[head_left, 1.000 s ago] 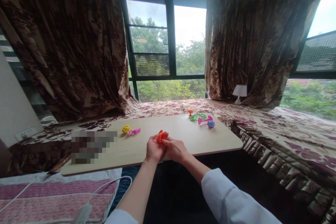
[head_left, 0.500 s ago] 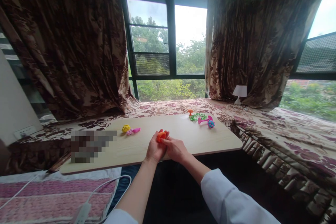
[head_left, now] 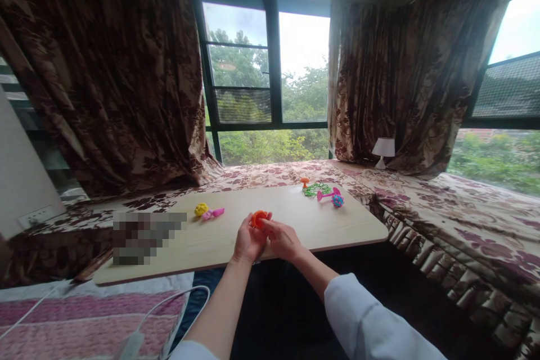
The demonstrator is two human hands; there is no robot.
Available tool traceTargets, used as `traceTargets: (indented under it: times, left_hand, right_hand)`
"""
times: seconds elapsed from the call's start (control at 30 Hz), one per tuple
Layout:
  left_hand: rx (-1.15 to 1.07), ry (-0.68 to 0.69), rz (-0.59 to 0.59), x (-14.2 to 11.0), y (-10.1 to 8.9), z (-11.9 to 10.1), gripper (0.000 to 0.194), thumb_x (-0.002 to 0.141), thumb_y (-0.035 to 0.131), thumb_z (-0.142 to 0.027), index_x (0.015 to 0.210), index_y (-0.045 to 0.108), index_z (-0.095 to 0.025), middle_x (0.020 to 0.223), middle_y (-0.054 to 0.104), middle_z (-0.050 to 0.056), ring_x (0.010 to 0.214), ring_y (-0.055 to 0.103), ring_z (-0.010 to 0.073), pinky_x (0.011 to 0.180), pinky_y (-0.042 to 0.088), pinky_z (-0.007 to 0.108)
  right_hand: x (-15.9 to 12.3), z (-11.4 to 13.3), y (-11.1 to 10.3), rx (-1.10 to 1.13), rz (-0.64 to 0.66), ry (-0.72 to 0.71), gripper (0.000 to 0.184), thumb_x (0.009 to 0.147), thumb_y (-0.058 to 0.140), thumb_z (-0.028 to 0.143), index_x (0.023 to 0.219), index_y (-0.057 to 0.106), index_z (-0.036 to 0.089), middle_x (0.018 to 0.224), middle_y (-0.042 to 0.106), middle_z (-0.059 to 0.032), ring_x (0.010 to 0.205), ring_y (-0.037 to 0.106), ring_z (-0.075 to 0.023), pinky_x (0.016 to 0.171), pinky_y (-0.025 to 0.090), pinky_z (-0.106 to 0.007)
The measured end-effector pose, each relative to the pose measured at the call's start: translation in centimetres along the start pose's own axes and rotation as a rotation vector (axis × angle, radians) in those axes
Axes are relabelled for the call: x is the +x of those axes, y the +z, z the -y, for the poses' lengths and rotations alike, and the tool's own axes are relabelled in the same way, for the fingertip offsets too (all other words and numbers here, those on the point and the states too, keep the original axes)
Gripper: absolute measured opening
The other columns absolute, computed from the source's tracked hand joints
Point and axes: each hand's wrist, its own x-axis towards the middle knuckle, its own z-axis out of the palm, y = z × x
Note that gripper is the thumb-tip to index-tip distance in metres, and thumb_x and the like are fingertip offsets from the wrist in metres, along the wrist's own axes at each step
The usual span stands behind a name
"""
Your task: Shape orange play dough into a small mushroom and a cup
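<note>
Above the front edge of the table, my left hand (head_left: 248, 244) is closed around an orange cup-shaped toy (head_left: 259, 218), its hollow side facing me. The fingers of my right hand (head_left: 283, 239) grip the toy from the right, with the index finger reaching into the hollow. Part of the toy is hidden behind those fingers. To the left on the table lie a yellow knobbly toy (head_left: 201, 210) and a pink toy (head_left: 213, 214).
On the right of the pale table (head_left: 169, 247) are an orange mushroom-shaped piece (head_left: 304, 181), a green bead string (head_left: 316, 188), a pink dumbbell-shaped toy (head_left: 327, 195) and a blue-pink knobbly ball (head_left: 337, 201). Behind stands a white lamp (head_left: 383, 148). A blurred patch covers the table's left end.
The orange toy has turned so that more of its hollow shows. My right fingers have moved from its lower rim into the opening. The view has shifted slightly.
</note>
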Motion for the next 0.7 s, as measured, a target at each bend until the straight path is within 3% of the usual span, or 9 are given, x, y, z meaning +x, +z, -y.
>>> traceTargets:
  times: [0.13, 0.4, 0.7]
  left_hand:
    - [0.004, 0.001, -0.016, -0.14, 0.09, 0.06, 0.010, 0.076, 0.053, -0.020, 0.079, 0.060, -0.014, 0.073, 0.065, 0.008, 0.085, 0.064, 0.0249, 0.071, 0.053, 0.037]
    - [-0.005, 0.002, -0.048, 0.06, -0.23, 0.12, 0.014, 0.078, 0.049, -0.016, 0.088, 0.058, -0.012, 0.086, 0.065, 0.011, 0.088, 0.064, 0.0232, 0.072, 0.053, 0.036]
    - [-0.025, -0.029, -0.034, 0.19, -0.45, -0.13, 0.017, 0.079, 0.046, -0.018, 0.089, 0.058, -0.012, 0.082, 0.064, 0.010, 0.080, 0.064, 0.0211, 0.069, 0.053, 0.037]
  right_hand:
    - [-0.19, 0.23, -0.14, -0.012, 0.013, -0.004, 0.044, 0.082, 0.040, 0.013, 0.121, 0.046, 0.033, 0.104, 0.061, 0.0020, 0.087, 0.059, -0.0166, 0.072, 0.044, -0.022]
    - [-0.38, 0.39, -0.05, -0.109, 0.059, -0.041, 0.038, 0.082, 0.041, 0.018, 0.116, 0.050, 0.033, 0.107, 0.059, 0.0018, 0.087, 0.058, -0.0171, 0.074, 0.043, -0.023]
    - [-0.25, 0.83, -0.34, -0.132, 0.102, -0.022, 0.038, 0.082, 0.043, 0.017, 0.116, 0.052, 0.031, 0.107, 0.059, -0.0005, 0.086, 0.057, -0.0178, 0.072, 0.042, -0.023]
